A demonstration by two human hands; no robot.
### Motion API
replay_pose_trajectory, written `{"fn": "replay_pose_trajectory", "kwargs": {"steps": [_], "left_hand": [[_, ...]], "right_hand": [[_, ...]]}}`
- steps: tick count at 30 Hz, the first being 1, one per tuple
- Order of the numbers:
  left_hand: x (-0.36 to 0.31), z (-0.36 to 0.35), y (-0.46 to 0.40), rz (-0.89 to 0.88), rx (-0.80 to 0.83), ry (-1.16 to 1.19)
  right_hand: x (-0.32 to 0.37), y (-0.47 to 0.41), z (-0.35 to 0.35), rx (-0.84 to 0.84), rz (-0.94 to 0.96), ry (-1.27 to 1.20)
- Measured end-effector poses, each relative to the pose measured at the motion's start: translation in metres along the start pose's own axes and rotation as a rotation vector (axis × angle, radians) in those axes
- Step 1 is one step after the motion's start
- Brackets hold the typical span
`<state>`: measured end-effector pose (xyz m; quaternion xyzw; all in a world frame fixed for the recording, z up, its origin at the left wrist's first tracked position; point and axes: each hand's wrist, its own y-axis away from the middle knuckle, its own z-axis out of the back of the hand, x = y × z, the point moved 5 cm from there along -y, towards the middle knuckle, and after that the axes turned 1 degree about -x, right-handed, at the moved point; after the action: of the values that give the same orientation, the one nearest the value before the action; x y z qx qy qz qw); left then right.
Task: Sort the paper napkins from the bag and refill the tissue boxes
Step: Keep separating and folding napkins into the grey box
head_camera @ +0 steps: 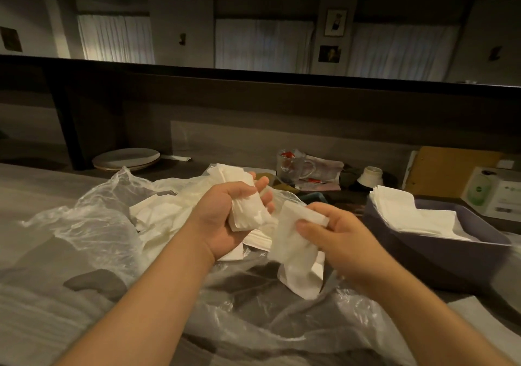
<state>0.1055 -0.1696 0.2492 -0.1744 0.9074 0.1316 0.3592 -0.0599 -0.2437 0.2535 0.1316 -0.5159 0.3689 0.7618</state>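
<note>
A clear plastic bag (93,224) lies spread open on the counter, with loose white paper napkins (158,213) spilling from it. My left hand (222,219) grips a small stack of folded napkins (245,210) above the bag. My right hand (338,233) pinches a single white napkin (293,247) that hangs down over the bag. At the right stands a purple tissue box (451,255) holding a stack of flat napkins (400,210).
Stacked plates (127,158) sit at the back left. A glass mug (293,165), a small white cup (372,175), papers and a white carton (493,193) crowd the back right. A dark raised ledge (253,75) runs along the far side.
</note>
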Motion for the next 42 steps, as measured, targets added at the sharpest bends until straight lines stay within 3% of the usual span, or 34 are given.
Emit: {"fn": "replay_pose_trajectory", "kwargs": {"steps": [3,6,8,18,22,24,27,32,42], "left_hand": [[0.010,-0.006,0.004,0.061,0.051,-0.183],[0.028,-0.012,0.012,0.154,0.106,-0.440],[0.034,-0.017,0.013,0.178,0.143,-0.479],[0.047,-0.026,0.020,0.276,0.319,-0.407],[0.038,-0.022,0.013,0.262,0.274,-0.241],[0.028,-0.018,0.006,0.184,0.233,-0.093],[0.018,-0.007,-0.003,0.113,0.129,0.009],[0.019,-0.006,-0.003,0.117,0.152,-0.023],[0.023,0.002,-0.005,0.153,0.028,-0.103]], "right_hand": [[0.013,0.006,0.006,0.050,-0.005,-0.290],[0.015,0.006,0.004,0.010,0.007,-0.303],[0.014,0.004,0.000,-0.022,-0.018,-0.255],[0.004,-0.002,-0.004,-0.199,-0.004,-0.153],[-0.004,-0.007,0.003,-0.274,-0.075,-0.172],[-0.011,-0.011,0.008,-0.222,-0.090,0.065],[-0.024,-0.013,0.002,-0.002,-0.105,0.553],[-0.032,-0.010,-0.011,0.167,-0.170,0.867],[-0.033,-0.012,-0.009,0.107,-0.187,0.577]]}}
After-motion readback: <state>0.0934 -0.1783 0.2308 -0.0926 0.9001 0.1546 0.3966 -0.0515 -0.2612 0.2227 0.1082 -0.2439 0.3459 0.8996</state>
